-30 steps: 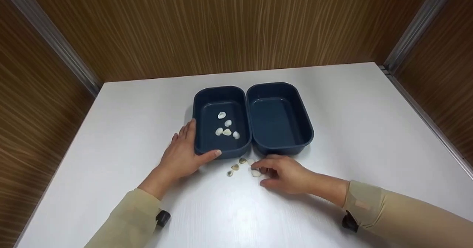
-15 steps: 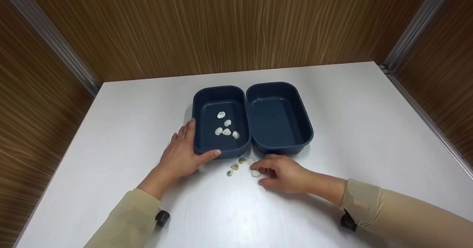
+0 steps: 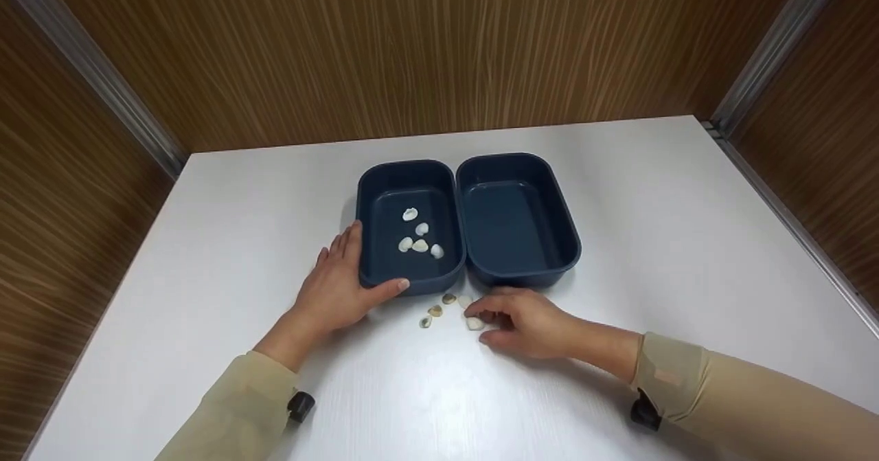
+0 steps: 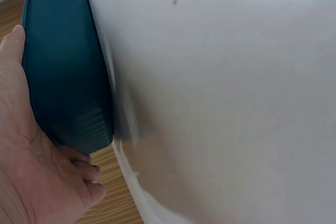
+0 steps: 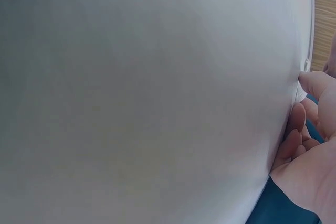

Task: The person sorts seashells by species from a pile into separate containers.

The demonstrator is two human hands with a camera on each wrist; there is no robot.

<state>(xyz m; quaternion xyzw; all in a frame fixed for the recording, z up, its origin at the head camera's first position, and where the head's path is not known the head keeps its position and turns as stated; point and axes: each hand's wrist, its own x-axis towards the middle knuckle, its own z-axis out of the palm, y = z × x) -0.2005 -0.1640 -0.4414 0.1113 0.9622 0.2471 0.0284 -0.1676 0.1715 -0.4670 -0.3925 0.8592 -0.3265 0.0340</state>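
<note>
Hardly any change; work seemingly paused. Right hand (image 3: pixel 532 325), thumb-forefinger apart, at pale shell (image 3: pixel 474 323); left hand (image 3: pixel 335 290), spread, straight-fingered, touches left tray (image 3: pixel 437 284) around eight o'clock.

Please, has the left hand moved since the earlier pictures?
No. Judged against the far-left corner of the white table, the left hand shows no visible shift; it stays against the left blue container.
</note>
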